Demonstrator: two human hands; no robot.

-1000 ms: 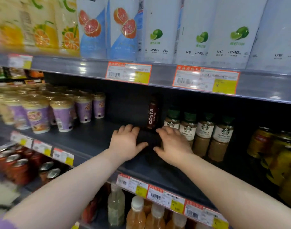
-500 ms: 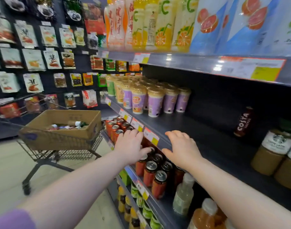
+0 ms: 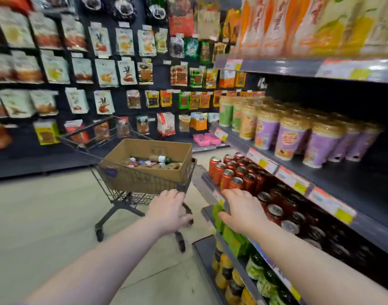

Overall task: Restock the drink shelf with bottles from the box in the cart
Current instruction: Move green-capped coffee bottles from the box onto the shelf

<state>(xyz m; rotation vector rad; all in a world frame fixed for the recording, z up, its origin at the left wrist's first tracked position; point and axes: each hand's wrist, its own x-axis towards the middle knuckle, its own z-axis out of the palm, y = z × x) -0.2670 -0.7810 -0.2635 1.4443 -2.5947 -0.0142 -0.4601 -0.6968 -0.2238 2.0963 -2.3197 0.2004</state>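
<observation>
A brown cardboard box sits in a dark wire shopping cart on the aisle floor, left of the shelving. Several bottles lie on their sides inside the box. My left hand is stretched forward in the air just below the cart's near corner, fingers relaxed and empty. My right hand is also held out with straight fingers, in front of the red cans at the shelf's end, holding nothing. The dark drink shelf runs along the right.
Purple and yellow cups stand on the middle shelf. Green cartons and bottles fill lower shelves. Large juice cartons line the top shelf. Hanging snack packets cover the back wall. Pale floor lies left of the cart.
My view has swung left from the shelf toward the cart. Both hands have left the shelf board and moved out toward the cart and box, still empty.
</observation>
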